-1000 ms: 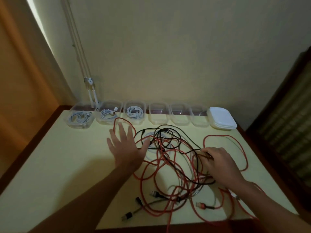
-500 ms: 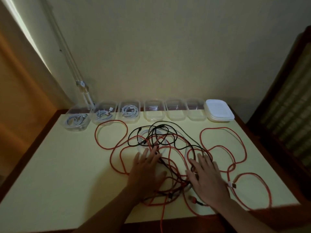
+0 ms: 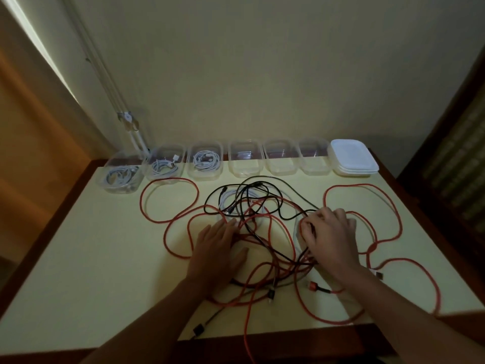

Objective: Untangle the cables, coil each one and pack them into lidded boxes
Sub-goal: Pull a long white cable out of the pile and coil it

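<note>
tangle of red, black and white cables (image 3: 252,203) spread over middle of pale yellow table top (image 3: 78,258); red loops reach left and right, one red strand hangs over near edge. left hand (image 3: 217,248) flat on tangle, fingers straight, pressing red strands, gripping nothing. right hand (image 3: 330,237) on tangle's right side, fingers bent onto strands; pinching or not, cannot tell. row of six clear plastic boxes (image 3: 245,172) along far edge, lidless: left three hold coiled white cables (image 3: 207,161). stack of white lids (image 3: 354,158) at row's right end.
</note>
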`<state>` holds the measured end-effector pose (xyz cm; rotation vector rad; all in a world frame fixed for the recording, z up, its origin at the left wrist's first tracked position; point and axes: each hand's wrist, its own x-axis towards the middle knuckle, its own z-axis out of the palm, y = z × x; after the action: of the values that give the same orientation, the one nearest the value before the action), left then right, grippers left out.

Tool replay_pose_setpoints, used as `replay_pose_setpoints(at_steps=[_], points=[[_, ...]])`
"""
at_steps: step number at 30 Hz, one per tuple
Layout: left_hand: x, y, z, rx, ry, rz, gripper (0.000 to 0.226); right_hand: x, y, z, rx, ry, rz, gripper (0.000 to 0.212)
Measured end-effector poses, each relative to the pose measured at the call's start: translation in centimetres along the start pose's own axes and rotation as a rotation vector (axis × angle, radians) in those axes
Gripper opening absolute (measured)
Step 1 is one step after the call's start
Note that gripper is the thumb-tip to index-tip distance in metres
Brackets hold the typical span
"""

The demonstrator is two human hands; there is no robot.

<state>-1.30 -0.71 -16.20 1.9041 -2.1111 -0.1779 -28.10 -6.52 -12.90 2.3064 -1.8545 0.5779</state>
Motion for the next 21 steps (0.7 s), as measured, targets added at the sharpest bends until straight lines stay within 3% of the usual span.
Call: replay_pose_setpoints(at_steps=[3, 7, 12, 18, 21], points=[[-0.1, 0.1, -0.3, -0.053, 0.026, -0.045, 0.081, 1.5, -1.0, -0.2, 0.005, -0.106, -0.046, 0.022], [0.1, 0.1, -0.3, -0.071, 0.05, -0.081, 0.078, 2.1, -2.1, -0.5, -0.151, -0.331, 0.073, 0.038], [0.8, -0.4, 0.0, -0.057, 0.058, -0.095, 0.076, 2.2, -2.9, -0.9, -0.083, -0.32, 0.164, 0.024], [1.4, -0.6, 0.3, -0.047, 0.081, -0.121, 0.071, 3.3, -4.0, -2.8, -0.256, -0.395, 0.024, 0.027], [1.9, -0.5, 0.2, -0.019, 0.138, -0.132, 0.069, 4.5, -3.8, -4.0, -0.1, -0.283, 0.096, 0.021]])
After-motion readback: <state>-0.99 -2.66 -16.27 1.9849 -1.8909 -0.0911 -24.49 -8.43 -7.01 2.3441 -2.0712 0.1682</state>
